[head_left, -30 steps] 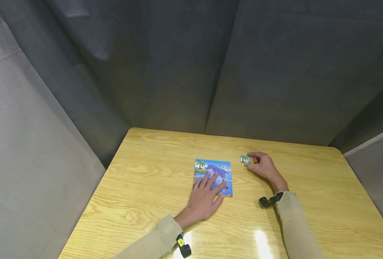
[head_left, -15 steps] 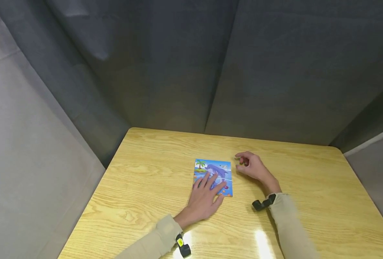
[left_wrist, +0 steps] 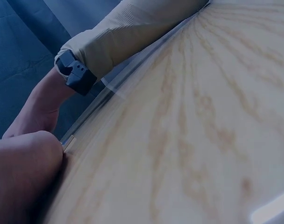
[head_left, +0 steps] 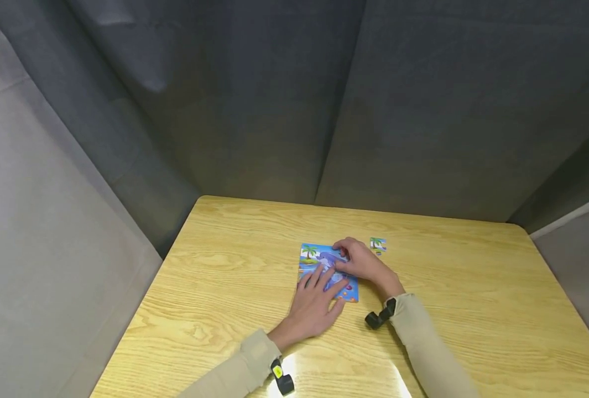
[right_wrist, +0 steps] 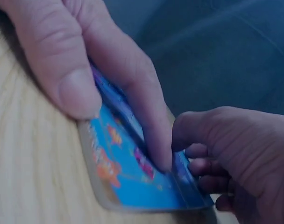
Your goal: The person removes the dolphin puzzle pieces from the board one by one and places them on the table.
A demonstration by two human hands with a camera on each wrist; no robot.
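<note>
A blue dolphin puzzle board [head_left: 304, 272] with a palm tree in one corner lies on the table. My left hand [head_left: 310, 309] rests flat across its lower part, fingers spread. In the right wrist view, the left thumb [right_wrist: 79, 95] touches the board's edge and the left index finger presses on the picture. My right hand [head_left: 366, 262] bends over the board's upper right part, thumb and fingers curled at the surface. Whether it pinches a puzzle piece there, I cannot tell. A small palm-tree puzzle piece [head_left: 376, 244] lies apart, right of the board, with a tiny bit showing below it.
The wooden table [head_left: 214, 309] ends at its far edge against a dark grey curtain [head_left: 274, 110]. A lighter curtain [head_left: 50, 221] hangs at the left. Each sleeve carries a black wrist camera [head_left: 380, 315] near the cuff.
My right hand has moved left, from around the small palm-tree piece onto the upper right of the puzzle board, uncovering that piece. The left hand has stayed in place.
</note>
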